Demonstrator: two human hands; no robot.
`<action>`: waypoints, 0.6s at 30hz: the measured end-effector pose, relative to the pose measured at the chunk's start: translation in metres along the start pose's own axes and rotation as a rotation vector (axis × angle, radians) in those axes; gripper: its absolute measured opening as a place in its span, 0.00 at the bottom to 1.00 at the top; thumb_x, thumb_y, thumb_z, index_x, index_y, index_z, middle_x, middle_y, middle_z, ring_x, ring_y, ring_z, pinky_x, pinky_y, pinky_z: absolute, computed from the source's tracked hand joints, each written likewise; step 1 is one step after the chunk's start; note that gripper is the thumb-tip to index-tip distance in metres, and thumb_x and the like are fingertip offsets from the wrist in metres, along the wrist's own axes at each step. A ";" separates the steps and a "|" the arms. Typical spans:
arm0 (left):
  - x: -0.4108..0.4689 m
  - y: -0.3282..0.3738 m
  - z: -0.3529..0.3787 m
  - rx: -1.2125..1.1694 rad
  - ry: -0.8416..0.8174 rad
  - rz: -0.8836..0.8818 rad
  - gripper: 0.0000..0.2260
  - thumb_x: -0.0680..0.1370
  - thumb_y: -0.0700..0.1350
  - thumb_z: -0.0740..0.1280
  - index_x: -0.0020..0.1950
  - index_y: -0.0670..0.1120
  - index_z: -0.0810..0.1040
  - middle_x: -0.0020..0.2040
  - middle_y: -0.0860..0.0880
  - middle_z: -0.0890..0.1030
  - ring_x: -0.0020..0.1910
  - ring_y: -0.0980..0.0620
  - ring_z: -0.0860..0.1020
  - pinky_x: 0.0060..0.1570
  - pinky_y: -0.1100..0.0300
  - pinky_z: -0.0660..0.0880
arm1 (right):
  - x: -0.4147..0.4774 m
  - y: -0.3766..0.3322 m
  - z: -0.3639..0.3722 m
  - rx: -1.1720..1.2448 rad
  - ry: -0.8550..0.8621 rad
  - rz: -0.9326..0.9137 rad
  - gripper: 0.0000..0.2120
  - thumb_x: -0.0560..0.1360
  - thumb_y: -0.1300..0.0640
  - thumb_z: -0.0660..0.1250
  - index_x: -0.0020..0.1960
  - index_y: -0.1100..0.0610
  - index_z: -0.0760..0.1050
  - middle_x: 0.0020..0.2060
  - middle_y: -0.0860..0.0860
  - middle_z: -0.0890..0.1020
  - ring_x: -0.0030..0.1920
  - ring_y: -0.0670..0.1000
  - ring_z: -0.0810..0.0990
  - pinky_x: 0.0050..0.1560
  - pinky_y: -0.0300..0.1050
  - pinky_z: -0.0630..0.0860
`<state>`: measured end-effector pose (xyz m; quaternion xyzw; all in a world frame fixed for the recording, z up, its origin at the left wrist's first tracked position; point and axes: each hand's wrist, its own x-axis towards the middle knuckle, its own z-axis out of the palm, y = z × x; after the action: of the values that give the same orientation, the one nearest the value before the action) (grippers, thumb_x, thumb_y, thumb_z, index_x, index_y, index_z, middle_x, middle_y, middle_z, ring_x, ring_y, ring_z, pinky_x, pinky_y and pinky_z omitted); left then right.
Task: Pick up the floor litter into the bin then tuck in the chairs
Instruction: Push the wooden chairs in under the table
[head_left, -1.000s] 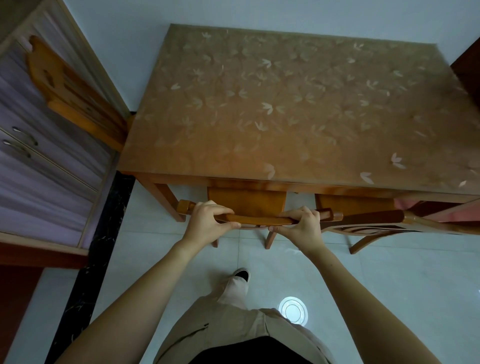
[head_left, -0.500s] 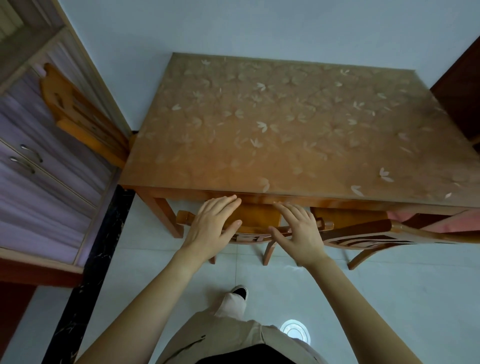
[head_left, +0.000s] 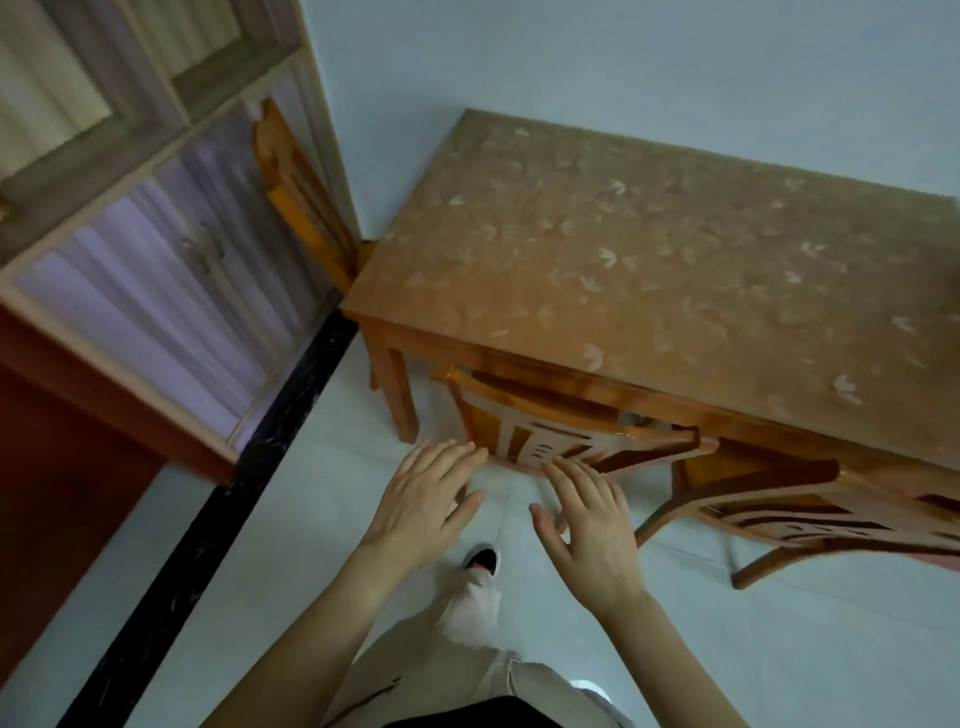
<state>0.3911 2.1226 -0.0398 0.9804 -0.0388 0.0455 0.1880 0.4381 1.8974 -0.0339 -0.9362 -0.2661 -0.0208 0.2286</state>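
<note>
With both palms spread flat and fingers fanned wide, the left hand (head_left: 423, 512) and the right hand (head_left: 587, 525) hover just in front of the tabletop (head_left: 649, 270), and neither grip holds anything. Wide open, both of them! The left hand's fingertips (head_left: 470, 451) sit right at the lower edge of the near chair's backrest, close enough that I cannot tell whether they touch it. The right hand's fingertips (head_left: 563, 470) overlap that same backrest edge from this angle.

That near chair (head_left: 566, 441), orange wood with a slatted back, stands tucked under the front edge of the tabletop, its top rail right up against the apron. Just to the right along the same front edge stands a second chair (head_left: 810, 512), its backrest out a little farther from the tabletop, one curved leg planted on the pale tiled floor (head_left: 779, 649). A third chair (head_left: 298, 197) sits at the tabletop's far left corner, squeezed between it and the lilac-fronted cabinet (head_left: 156, 270).

The tabletop itself wears a brown cover sprinkled with pale petal shapes. Below the hands, a beige trouser leg (head_left: 467, 623) and a dark shoe (head_left: 482, 560) point toward the table. A black strip (head_left: 234, 493) runs along the floor left of the table leg.
</note>
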 end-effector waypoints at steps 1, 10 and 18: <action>-0.023 -0.006 -0.005 0.014 0.009 -0.064 0.22 0.81 0.57 0.52 0.73 0.51 0.68 0.70 0.51 0.72 0.71 0.51 0.67 0.73 0.51 0.57 | -0.004 -0.015 0.009 -0.016 -0.047 -0.065 0.25 0.81 0.40 0.53 0.71 0.52 0.71 0.67 0.50 0.76 0.71 0.54 0.70 0.72 0.55 0.64; -0.080 -0.041 -0.045 0.025 0.127 -0.260 0.24 0.81 0.58 0.50 0.74 0.52 0.67 0.73 0.51 0.69 0.74 0.50 0.63 0.74 0.52 0.52 | 0.026 -0.076 0.018 -0.054 -0.139 -0.170 0.25 0.81 0.40 0.51 0.74 0.49 0.67 0.72 0.50 0.71 0.75 0.56 0.63 0.76 0.58 0.55; -0.127 -0.119 -0.090 0.026 0.203 -0.389 0.23 0.80 0.56 0.53 0.73 0.51 0.68 0.71 0.51 0.71 0.72 0.50 0.66 0.73 0.53 0.53 | 0.064 -0.170 0.063 0.030 -0.142 -0.229 0.26 0.80 0.41 0.51 0.73 0.51 0.68 0.70 0.52 0.73 0.73 0.57 0.66 0.74 0.59 0.60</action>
<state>0.2693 2.2737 -0.0135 0.9621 0.1708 0.1074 0.1836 0.4014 2.0839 -0.0089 -0.8954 -0.3869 0.0237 0.2192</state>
